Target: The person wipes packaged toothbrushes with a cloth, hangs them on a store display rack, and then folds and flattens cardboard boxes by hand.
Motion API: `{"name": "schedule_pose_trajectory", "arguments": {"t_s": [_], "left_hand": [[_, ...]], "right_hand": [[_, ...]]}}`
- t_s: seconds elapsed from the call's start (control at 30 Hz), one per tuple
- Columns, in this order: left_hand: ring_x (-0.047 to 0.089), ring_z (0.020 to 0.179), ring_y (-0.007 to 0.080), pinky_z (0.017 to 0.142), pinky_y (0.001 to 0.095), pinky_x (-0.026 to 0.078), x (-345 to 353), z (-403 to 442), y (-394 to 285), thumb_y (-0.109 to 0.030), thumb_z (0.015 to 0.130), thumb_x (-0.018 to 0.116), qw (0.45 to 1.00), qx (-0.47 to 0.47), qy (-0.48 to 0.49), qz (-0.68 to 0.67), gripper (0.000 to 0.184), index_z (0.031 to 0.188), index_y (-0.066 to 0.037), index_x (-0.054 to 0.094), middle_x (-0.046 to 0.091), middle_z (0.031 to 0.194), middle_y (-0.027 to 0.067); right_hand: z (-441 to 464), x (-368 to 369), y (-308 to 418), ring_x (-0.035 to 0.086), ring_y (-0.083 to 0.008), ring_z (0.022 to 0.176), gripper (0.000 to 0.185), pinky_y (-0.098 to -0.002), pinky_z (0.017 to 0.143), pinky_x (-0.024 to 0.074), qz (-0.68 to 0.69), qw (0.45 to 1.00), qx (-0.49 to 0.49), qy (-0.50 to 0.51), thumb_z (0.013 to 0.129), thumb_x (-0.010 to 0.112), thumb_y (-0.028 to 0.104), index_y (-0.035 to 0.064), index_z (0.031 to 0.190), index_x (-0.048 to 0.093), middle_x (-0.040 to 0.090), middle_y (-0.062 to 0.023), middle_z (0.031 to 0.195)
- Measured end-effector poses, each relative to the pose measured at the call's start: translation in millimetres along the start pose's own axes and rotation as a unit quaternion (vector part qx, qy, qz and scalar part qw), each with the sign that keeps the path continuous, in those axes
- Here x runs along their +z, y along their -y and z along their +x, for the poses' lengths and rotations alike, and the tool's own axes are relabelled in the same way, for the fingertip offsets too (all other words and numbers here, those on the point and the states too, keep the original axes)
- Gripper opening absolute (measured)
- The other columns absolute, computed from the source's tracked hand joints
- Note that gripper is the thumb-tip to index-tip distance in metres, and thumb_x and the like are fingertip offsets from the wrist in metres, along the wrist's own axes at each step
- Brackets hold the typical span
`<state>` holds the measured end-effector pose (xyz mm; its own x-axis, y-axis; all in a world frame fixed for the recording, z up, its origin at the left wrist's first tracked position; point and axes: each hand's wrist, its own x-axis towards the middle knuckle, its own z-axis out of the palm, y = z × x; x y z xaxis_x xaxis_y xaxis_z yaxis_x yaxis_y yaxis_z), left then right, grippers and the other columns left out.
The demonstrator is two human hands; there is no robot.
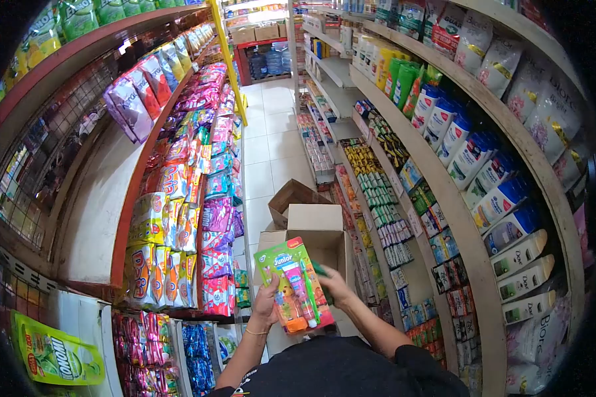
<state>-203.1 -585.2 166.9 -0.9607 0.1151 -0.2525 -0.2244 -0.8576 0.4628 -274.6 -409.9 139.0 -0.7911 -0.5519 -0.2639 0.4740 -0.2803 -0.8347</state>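
A children's toothpaste and toothbrush set point(291, 286) in a bright card-backed pack marked "Junior" is held up in front of my body. My left hand point(265, 303) grips its left edge, thumb on the front. At the right edge my right hand point(336, 288) is closed, its fingertips partly hidden beside and behind the pack. A dark green edge shows by those fingers; whether it is a separate item I cannot tell. Just beyond the pack stands an open cardboard box point(316, 217) with its flaps up, its contents mostly hidden.
Shelves line both sides of a narrow tiled aisle point(271, 142). Detergent packs point(172, 215) fill the left side. On the right are shampoo bottles point(471, 159), lotion tubes point(526, 281) and small packets point(385, 215). A yellow post point(228, 63) rises at the left shelf's far end.
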Motion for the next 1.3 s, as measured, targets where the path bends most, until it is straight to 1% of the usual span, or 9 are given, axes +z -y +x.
{"name": "schedule_pose_trajectory", "arguments": {"t_s": [0.23, 0.33, 0.37, 0.43, 0.7, 0.87, 1.07, 1.17, 1.3], "left_hand": [[0.057, 0.088, 0.015, 0.077, 0.0308, 0.049, 8.6, -11.1, -5.4, -0.014, 0.09, 0.049, 0.983, 0.109, -0.081, 0.127, 0.027, 0.114, -0.002, 0.045, 0.056, 0.102, 0.0057], [0.054, 0.088, 0.0102, 0.077, 0.0262, 0.045, 13.2, -6.7, 8.6, -0.01, 0.088, 0.051, 0.963, 0.118, -0.077, 0.23, 0.025, 0.111, -0.002, 0.047, 0.056, 0.1, 0.0037], [0.053, 0.093, 0.0121, 0.081, 0.0278, 0.044, -2.7, -2.5, 9.1, -0.01, 0.087, 0.053, 0.941, 0.076, -0.058, 0.324, 0.028, 0.114, -0.003, 0.048, 0.055, 0.106, 0.0047], [0.052, 0.099, 0.0148, 0.085, 0.0289, 0.043, 15.8, -10.6, 18.2, -0.009, 0.085, 0.055, 0.911, 0.105, -0.089, 0.388, 0.035, 0.118, -0.004, 0.047, 0.053, 0.113, 0.0061], [0.053, 0.095, 0.0143, 0.083, 0.0273, 0.043, 11.0, -2.9, 27.1, -0.002, 0.081, 0.058, 0.918, 0.062, -0.064, 0.387, 0.036, 0.115, -0.004, 0.048, 0.056, 0.106, 0.0032], [0.056, 0.088, 0.0118, 0.079, 0.0271, 0.045, 29.6, -7.9, 29.0, -0.019, 0.088, 0.052, 0.927, 0.05, -0.06, 0.368, 0.027, 0.109, -0.002, 0.05, 0.057, 0.099, 0.0027], [0.055, 0.102, 0.0236, 0.087, 0.0393, 0.046, 36.2, 2.7, 19.8, -0.048, 0.091, 0.027, 0.992, 0.061, 0.058, 0.09, 0.056, 0.127, -0.005, 0.033, 0.05, 0.117, 0.0121], [0.05, 0.109, 0.0263, 0.09, 0.0418, 0.044, 60.5, 5.0, 13.7, -0.052, 0.09, 0.021, 0.992, 0.083, 0.083, 0.042, 0.061, 0.129, -0.007, 0.032, 0.047, 0.123, 0.0134], [0.052, 0.107, 0.0267, 0.089, 0.0413, 0.044, 71.9, -0.3, 3.8, -0.055, 0.09, 0.02, 0.992, 0.048, 0.114, 0.006, 0.063, 0.128, -0.008, 0.036, 0.048, 0.122, 0.0127]], "right_hand": [[2.6, 17.0, 81.1, 0.057, -0.0138, 0.085, 0.022, -0.0272, 0.075, 0.0462, 0.084, 0.965, -0.204, -0.14, 0.081, 0.059, 0.01, 0.0053, 0.102, 0.051, 0.057, -0.0027, 0.093], [-2.6, 45.4, 81.7, 0.054, -0.015, 0.079, 0.021, -0.0253, 0.074, 0.0424, -0.278, 0.881, -0.368, -0.102, 0.074, 0.061, 0.005, 0.0049, 0.094, 0.053, 0.055, -0.0027, 0.085], [-4.0, 51.5, 81.6, 0.053, -0.021, 0.094, 0.031, -0.0353, 0.083, 0.041, -0.367, 0.846, -0.387, -0.002, 0.067, 0.066, 0.011, 0.0069, 0.096, 0.056, 0.055, -0.009, 0.098], [-23.8, 67.9, 93.4, 0.04, -0.03, 0.118, 0.05, -0.0491, 0.095, 0.0284, -0.67, 0.634, -0.38, 0.078, 0.057, 0.07, 0.024, 0.0245, 0.105, 0.059, 0.043, -0.0146, 0.127], [-8.0, 23.8, 94.9, 0.052, -0.0233, 0.105, 0.05, -0.0366, 0.077, 0.0373, -0.636, 0.676, -0.361, 0.086, 0.059, 0.067, 0.014, 0.0236, 0.108, 0.058, 0.049, -0.0086, 0.121], [7.7, 4.1, 90.4, 0.058, -0.0314, 0.088, 0.042, -0.0346, 0.073, 0.0484, -0.559, 0.736, -0.366, -0.11, 0.066, 0.059, 0.006, 0.0094, 0.107, 0.055, 0.058, -0.0123, 0.1], [-35.4, 25.1, 129.3, 0.059, -0.0284, 0.082, 0.051, -0.0369, 0.067, 0.0495, -0.542, 0.725, -0.394, -0.158, 0.062, 0.064, 0.006, 0.0197, 0.11, 0.054, 0.057, -0.007, 0.097], [-54.8, 47.0, 118.7, 0.055, -0.0339, 0.096, 0.051, -0.04, 0.08, 0.0472, -0.643, 0.703, -0.304, -0.002, 0.067, 0.068, 0.026, 0.022, 0.116, 0.054, 0.047, -0.0143, 0.118], [-45.3, 48.8, 100.7, 0.05, -0.036, 0.104, 0.053, -0.0414, 0.084, 0.0445, -0.602, 0.721, -0.344, -0.006, 0.072, 0.066, 0.04, 0.0287, 0.121, 0.05, 0.042, -0.0201, 0.121]]}}
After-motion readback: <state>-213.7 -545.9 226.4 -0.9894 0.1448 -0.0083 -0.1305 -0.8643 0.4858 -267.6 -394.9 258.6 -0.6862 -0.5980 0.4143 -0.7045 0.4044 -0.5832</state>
